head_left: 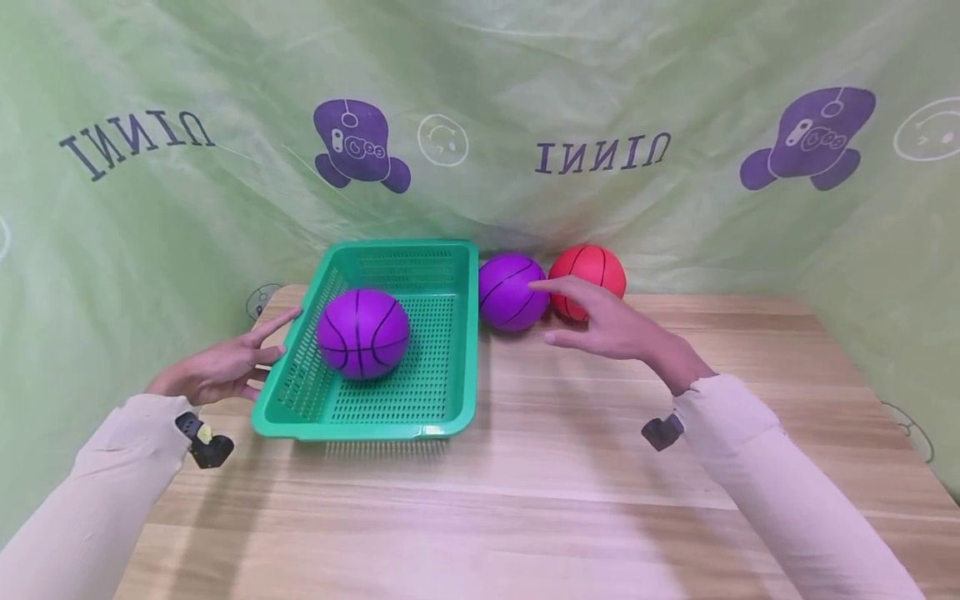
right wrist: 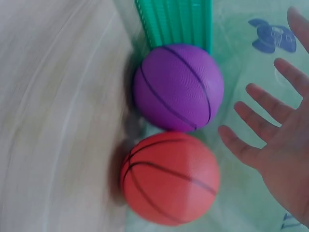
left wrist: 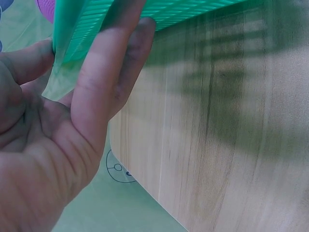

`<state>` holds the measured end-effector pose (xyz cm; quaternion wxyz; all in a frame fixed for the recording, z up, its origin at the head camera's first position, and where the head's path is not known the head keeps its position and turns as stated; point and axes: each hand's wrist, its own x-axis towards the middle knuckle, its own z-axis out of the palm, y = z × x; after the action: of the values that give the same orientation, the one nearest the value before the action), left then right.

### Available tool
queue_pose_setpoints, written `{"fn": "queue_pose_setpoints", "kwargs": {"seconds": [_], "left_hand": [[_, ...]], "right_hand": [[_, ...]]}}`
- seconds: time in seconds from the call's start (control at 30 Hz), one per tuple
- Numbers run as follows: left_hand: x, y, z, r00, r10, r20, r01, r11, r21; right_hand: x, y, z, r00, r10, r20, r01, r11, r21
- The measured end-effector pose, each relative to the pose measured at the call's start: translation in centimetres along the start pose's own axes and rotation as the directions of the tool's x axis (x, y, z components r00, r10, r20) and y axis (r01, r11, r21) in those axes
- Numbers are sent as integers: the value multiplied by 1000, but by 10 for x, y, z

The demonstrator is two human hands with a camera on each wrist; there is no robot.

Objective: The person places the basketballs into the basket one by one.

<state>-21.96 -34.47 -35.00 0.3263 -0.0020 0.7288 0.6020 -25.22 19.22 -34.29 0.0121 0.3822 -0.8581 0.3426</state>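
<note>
A green plastic basket (head_left: 467, 358) with slotted walls stands on the left of the table, and a purple basketball (head_left: 363, 334) lies inside it. My left hand (head_left: 222, 367) touches the basket's left side with extended, spread fingers; the left wrist view has the thumb at the rim (left wrist: 59, 36). To the basket's right sit a second purple basketball (right wrist: 178, 87) and a red basketball (right wrist: 169, 179), side by side. Holding nothing, my right hand (head_left: 611, 323) overlaps both balls in the head view. Its fingers (right wrist: 256, 121) are spread apart in the right wrist view.
Behind the balls and the basket hangs a pale green printed curtain (head_left: 495, 75). The wooden table (head_left: 525, 500) extends toward me and to the right. Small black devices (head_left: 662, 432) sit at both wrists.
</note>
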Motion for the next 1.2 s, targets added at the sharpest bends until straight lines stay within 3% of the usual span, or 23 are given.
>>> {"fn": "queue_pose_setpoints", "kwargs": {"seconds": [0.23, 0.4, 0.67, 0.93, 1.2], "left_hand": [[1, -1, 1, 1000, 4, 2, -4, 1000, -11], [1, -1, 1, 1000, -2, -3, 2, 1000, -10], [1, -3, 1, 1000, -5, -3, 5, 1000, -24], [-1, -8, 1, 1000, -5, 7, 5, 999, -53], [1, -8, 0, 1000, 12, 18, -11, 997, -73]], "right_hand": [[-19, 22, -6, 985, 71, -159, -66, 997, 33], [-32, 35, -11, 966, 167, -198, -149, 984, 100], [-44, 49, -15, 957, 227, -179, -197, 965, 171], [-62, 70, -20, 956, 280, -92, -256, 944, 209], [-72, 85, -31, 941, 330, -79, -300, 918, 258]]}}
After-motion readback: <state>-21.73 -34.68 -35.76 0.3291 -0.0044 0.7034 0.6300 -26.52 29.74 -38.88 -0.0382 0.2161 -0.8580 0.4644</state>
